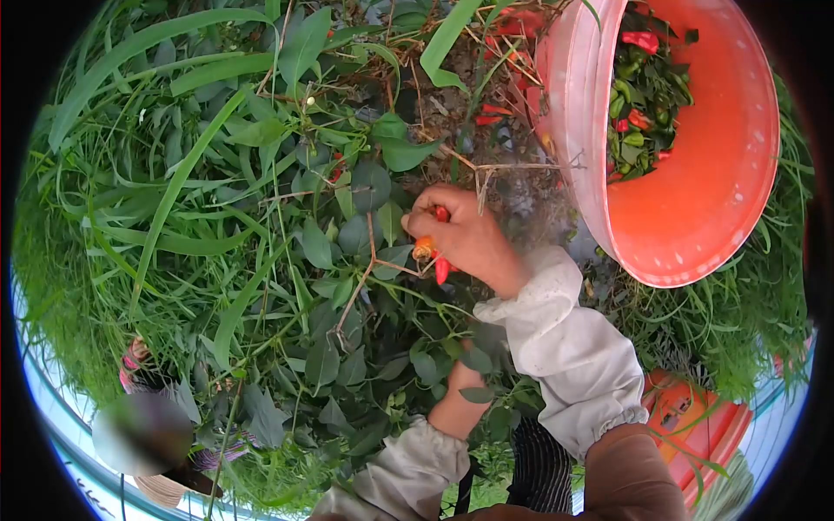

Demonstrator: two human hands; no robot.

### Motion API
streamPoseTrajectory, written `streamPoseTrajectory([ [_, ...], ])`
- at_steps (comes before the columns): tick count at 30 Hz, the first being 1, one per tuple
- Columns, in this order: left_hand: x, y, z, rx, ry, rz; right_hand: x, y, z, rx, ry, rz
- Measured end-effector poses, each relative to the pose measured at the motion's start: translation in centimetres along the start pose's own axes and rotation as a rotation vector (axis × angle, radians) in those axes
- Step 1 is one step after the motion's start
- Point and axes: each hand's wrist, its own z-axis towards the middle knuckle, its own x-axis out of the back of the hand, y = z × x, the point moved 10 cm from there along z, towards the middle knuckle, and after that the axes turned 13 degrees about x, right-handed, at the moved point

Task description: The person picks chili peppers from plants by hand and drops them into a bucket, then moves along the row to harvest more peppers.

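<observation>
My right hand (465, 234) is closed around several small peppers (424, 249), red and orange, whose ends show between the fingers. It is above the dark green leaves of a pepper plant (356, 234), close to a dry forked twig (373, 260). Lower down, my left hand (466, 378) reaches in among the leaves. Foliage hides its fingers, so what they touch cannot be seen. Both forearms wear pale sleeve covers (565, 339).
A tilted orange bucket (695, 221) at upper right holds red and green peppers (641, 113) and leaves. More red peppers (491, 113) lie near it. Another orange container (695, 425) stands at lower right. Long grass (174, 208) fills the left. Another person (143, 434) is at lower left.
</observation>
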Motion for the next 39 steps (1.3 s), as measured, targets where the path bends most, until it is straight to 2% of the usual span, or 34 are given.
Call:
streamPoseTrajectory([
  [1, -0.4, 0.5, -0.4, -0.047, 0.078, -0.029, 0.7, 1.4, -0.8, -0.173, 0.047, 0.202],
  [2, -0.1, 0.7, -0.3, -0.052, 0.077, -0.032, 2.5, 1.6, 0.5, -0.151, 0.169, 0.364],
  [3, -0.5, 0.6, 0.2, -0.020, -0.012, 0.026, 4.2, 2.4, 1.3, -0.297, 0.201, 0.475],
  [4, -0.9, 0.3, 0.9, 0.009, -0.104, 0.085, 5.3, 3.0, 3.4, -0.258, 0.290, 0.622],
  [6, -0.1, -0.1, 1.5, 0.023, -0.108, 0.096, 6.4, 3.0, 7.6, -0.013, 0.450, 0.435],
  [7, -1.5, 0.0, 0.7, 0.017, -0.181, -0.016, 6.1, 3.9, 9.4, 0.070, 0.511, 0.368],
  [8, -2.5, 0.1, 0.0, 0.012, -0.251, -0.131, 5.3, 4.1, 11.3, 0.067, 0.510, 0.368],
  [10, -1.2, 0.1, -0.6, 0.017, -0.086, 0.034, 6.5, 4.2, 12.6, 0.162, 0.812, 0.515],
  [11, -1.3, 0.1, -0.5, -0.004, -0.152, -0.005, 6.5, 4.1, 13.6, 0.164, 0.807, 0.516],
  [13, -1.1, 0.1, 0.0, -0.024, -0.220, -0.052, 6.0, 3.2, 15.2, 0.024, 0.666, 0.238],
  [15, -0.8, 0.0, 0.3, -0.053, -0.204, 0.129, 6.1, 2.2, 13.1, -0.020, 0.646, 0.122],
  [17, -1.8, 0.0, 0.3, 0.004, -0.188, 0.035, 5.5, 0.5, 10.5, 0.060, 0.534, 0.109],
  [18, -1.9, -0.2, 0.2, 0.060, -0.163, -0.050, 4.2, 1.2, 7.8, -0.020, 0.500, 0.328],
  [19, -0.3, -0.4, 0.9, 0.077, -0.129, -0.145, 3.0, 1.9, 4.7, -0.191, 0.446, 0.430],
  [20, 0.0, -0.9, 1.7, 0.079, -0.142, -0.158, 2.4, 1.6, 1.5, -0.303, 0.425, 0.462],
  [21, 0.1, 0.2, 1.5, -0.046, -0.095, -0.151, 2.1, 1.2, -1.2, -0.349, 0.361, 0.465],
  [23, -2.2, 0.7, 0.1, 0.052, -0.211, -0.122, 1.9, -0.4, -6.4, -0.430, 0.225, 0.430],
  [24, -1.5, 0.7, 0.2, 0.018, -0.224, -0.071, 1.7, -1.5, -8.8, -0.474, 0.152, 0.390],
  [26, -3.4, 1.8, -1.7, -0.086, -0.148, -0.101, 3.4, -9.1, -11.4, -0.293, 0.108, 0.061],
  [28, -1.1, 1.4, 0.6, -0.053, -0.126, 0.014, 6.6, -22.2, -11.8, 0.421, 0.172, -0.477],
  [30, -1.2, 1.4, 0.0, -0.060, -0.096, -0.052, 11.0, -28.9, -15.1, 0.829, 0.508, -0.652],
  [32, -0.7, 1.5, -0.1, -0.075, -0.045, -0.071, 14.8, -26.3, -8.6, 0.291, 0.467, -1.056],
  [34, -1.0, 2.2, 0.5, -0.104, -0.004, -0.083, 16.0, -23.9, -5.6, 0.298, 0.330, -1.521],
  [35, -1.3, 2.3, 0.7, -0.106, -0.015, -0.059, 15.4, -24.4, -4.1, 0.304, 0.311, -1.518],
  [37, 1.1, 2.7, 0.8, -0.216, -0.004, -0.013, 10.0, -27.4, -2.0, 0.622, 0.339, -1.376],
  [39, 2.9, 2.1, 1.4, -0.200, 0.040, 0.012, 8.1, -24.4, 0.6, 0.597, 0.327, -1.203],
])
